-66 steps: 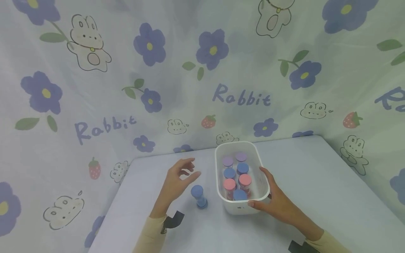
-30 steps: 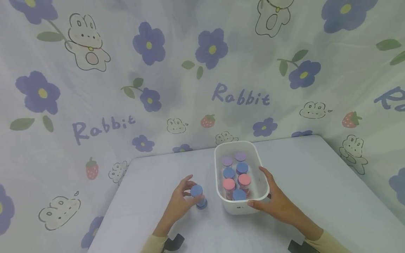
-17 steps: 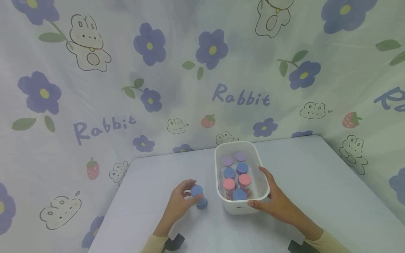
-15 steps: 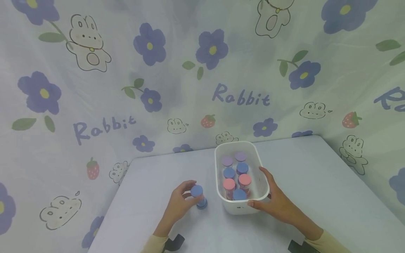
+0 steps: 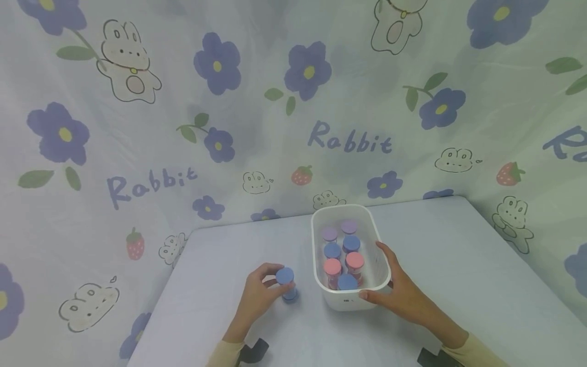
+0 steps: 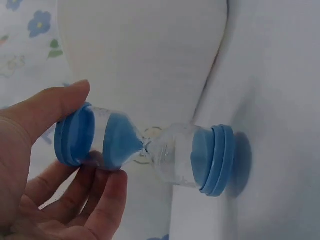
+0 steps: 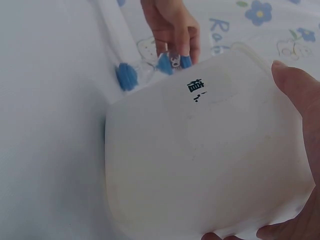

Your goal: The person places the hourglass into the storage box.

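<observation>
A small sand timer (image 5: pixel 285 277) with blue caps and blue sand stands left of a white bin (image 5: pixel 346 304). My left hand (image 5: pixel 257 294) pinches its upper end between thumb and fingers. In the left wrist view, blue sand lies in both bulbs of this sand timer (image 6: pixel 122 140), and its lower cap is close over the tabletop, a shadow beside it. My right hand (image 5: pixel 405 294) holds the near right corner of the bin, thumb at the front rim and fingers along the right side. Dark printed characters mark the bin's wall (image 7: pixel 190 150) in the right wrist view.
Several more sand timers stand inside the bin, with purple caps (image 5: pixel 349 226) at the back, then blue caps (image 5: pixel 351 243), pink caps (image 5: pixel 355 261) and another blue one in front. A white table (image 5: pixel 440 244) reaches back to a rabbit-and-flower patterned curtain (image 5: pixel 257 112).
My left hand has come down beside the blue sand timer and taken hold of its top. The timer has since shifted slightly left. My right hand and the bin have stayed put.
</observation>
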Demonstrator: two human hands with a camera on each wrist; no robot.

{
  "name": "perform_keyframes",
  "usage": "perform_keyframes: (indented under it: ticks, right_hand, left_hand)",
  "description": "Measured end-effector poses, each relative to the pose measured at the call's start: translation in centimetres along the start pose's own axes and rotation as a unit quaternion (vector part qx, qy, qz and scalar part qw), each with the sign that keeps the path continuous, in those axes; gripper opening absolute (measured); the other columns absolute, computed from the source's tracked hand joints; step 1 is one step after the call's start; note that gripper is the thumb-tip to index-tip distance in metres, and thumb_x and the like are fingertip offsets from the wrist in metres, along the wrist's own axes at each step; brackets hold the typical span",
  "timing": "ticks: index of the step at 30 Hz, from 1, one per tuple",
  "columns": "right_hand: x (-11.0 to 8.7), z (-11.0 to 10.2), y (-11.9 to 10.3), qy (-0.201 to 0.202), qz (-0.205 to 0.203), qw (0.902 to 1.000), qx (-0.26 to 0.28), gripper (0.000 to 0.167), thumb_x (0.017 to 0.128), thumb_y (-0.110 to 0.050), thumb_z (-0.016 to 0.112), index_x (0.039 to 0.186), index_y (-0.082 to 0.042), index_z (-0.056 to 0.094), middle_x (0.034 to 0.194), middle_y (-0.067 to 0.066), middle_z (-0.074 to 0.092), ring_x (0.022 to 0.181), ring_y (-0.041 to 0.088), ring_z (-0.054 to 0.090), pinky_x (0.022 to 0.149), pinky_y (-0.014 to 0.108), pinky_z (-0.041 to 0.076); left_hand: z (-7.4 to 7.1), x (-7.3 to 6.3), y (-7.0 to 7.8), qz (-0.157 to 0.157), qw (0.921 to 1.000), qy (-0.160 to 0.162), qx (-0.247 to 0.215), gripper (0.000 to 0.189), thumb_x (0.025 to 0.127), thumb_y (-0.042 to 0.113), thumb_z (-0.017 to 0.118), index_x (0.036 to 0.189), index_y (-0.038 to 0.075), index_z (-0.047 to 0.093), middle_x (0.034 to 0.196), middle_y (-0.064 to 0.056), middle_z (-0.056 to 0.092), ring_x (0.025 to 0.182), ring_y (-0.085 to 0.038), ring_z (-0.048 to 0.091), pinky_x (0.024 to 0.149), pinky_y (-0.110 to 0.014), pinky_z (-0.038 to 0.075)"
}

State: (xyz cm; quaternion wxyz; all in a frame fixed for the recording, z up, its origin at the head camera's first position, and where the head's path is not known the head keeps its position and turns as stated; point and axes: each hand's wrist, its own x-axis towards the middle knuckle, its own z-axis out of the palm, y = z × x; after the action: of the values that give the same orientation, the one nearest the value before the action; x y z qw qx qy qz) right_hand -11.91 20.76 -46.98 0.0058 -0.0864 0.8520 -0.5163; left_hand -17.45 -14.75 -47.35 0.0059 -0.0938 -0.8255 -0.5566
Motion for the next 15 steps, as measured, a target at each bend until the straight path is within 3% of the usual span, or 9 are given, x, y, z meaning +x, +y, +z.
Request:
perform_keyframes:
  ticks: [6,15]
  right_hand:
    - [0.0,0.0,-0.1,-0.001,0.0,1.0,0.003,0.115,0.084,-0.04,0.085,0.164,-0.024,0.005,0.165,0.023,0.029,0.142,0.051,0.045,0.105,0.07,0.049]
    - [0.0,-0.2,-0.3,-0.002,-0.005,0.9999,0.011,0.114,0.083,-0.038,0.086,0.164,-0.024,0.006,0.166,0.022,0.028,0.143,0.051,0.044,0.104,0.07,0.05]
  left_hand:
    - [-0.8,-0.1,2.0,0.05,0.9983,-0.023,-0.019,0.046,0.076,0.008,0.09,0.119,0.006,0.071,0.121,-0.011,0.07,0.108,-0.011,0.066,0.098,-0.023,0.059]
    - [-1.4,-0.2,4.8,0.133,0.9899,-0.028,-0.04,0.044,0.08,0.001,0.085,0.122,0.0,0.069,0.123,-0.016,0.069,0.112,-0.003,0.066,0.101,-0.022,0.058]
